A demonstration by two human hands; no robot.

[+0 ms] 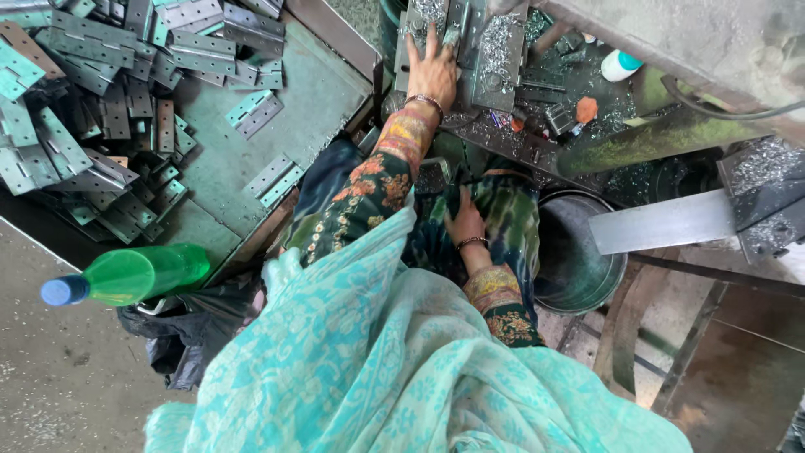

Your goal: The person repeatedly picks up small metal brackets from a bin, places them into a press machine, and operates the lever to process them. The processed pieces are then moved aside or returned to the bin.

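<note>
l hand (433,71) flat, fingers spread on a metal plate (495,63); r hand (466,222) loosely open on lap, holding nothing; 1 green bottle (134,275), 2 hinges (267,144) apart from pile

The left hand (433,71) lies flat, fingers spread, on a metal plate (496,80) strewn with shavings at the machine. The right hand (466,225) rests on the lap beside a round steel bucket (579,289). Steel hinges (92,109) lie heaped on the desk (314,84); a green bottle (134,275) lies near its edge.

Head cam, steep top-down, close.
</note>
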